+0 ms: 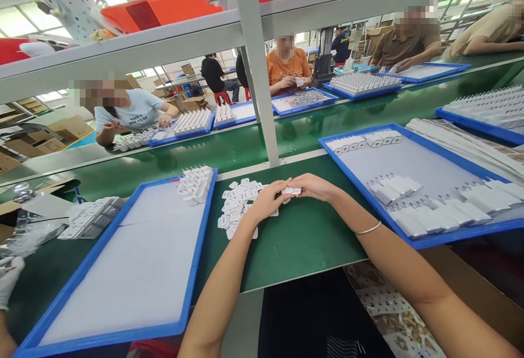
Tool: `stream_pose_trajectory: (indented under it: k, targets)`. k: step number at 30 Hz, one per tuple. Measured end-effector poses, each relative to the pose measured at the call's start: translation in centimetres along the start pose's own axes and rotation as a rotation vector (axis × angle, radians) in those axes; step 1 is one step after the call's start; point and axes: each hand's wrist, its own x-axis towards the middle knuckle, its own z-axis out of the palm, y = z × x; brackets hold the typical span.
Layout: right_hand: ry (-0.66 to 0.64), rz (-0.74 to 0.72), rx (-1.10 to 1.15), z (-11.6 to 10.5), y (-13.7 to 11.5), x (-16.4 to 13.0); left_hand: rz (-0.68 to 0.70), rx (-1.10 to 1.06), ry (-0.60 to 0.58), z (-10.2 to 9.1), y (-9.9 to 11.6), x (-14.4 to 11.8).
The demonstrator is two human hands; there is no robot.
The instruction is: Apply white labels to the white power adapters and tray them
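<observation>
**White plastic part held between two hands at a green workbench**

White foam lines the blue-rimmed tray on the left (196, 249), which lies flat on the green bench top (303, 238); a small stack of white plug housings (195, 183) sits in its far right corner. Just right of this tray, a loose heap of flat white pieces (237, 205) is scattered on the bench, close to the left hand and partly covered by it. The left hand (268, 200) reaches forward over the edge of the heap, its fingers curled and pinched closed on the left end of a small white part (292, 190). The right hand (315, 186) meets it from the other side, its fingers likewise closed on the part's right end. The part thus lies between the fingertips of both hands, held slightly above the bench, with only a narrow strip of it visible. A thin bracelet (368, 230) circles the right wrist. Farther right, a second blue tray (450, 235) carries rows of white chargers (434, 210) lying on their sides, with another short row along its far edge. Beyond the conveyor, other people sit at similar blue trays.
</observation>
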Motion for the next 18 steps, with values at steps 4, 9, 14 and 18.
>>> stream_pose_trajectory:
  k: [4,9,14,18]
  targets:
    - [-0.005,-0.039,-0.044,-0.1,-0.2,-0.2,-0.128,-0.047,0.134,0.1,0.1,0.0]
    - [0.125,-0.17,-0.12,0.7,0.4,0.2,-0.23,-0.118,0.257,0.6,0.3,0.0]
    - [0.259,-0.275,-0.215,1.2,0.4,0.1,-0.302,-0.334,0.286,0.7,0.4,0.1]
    - [0.33,-0.324,-0.23,1.4,0.3,0.2,-0.344,-0.54,0.299,0.8,0.1,0.4]
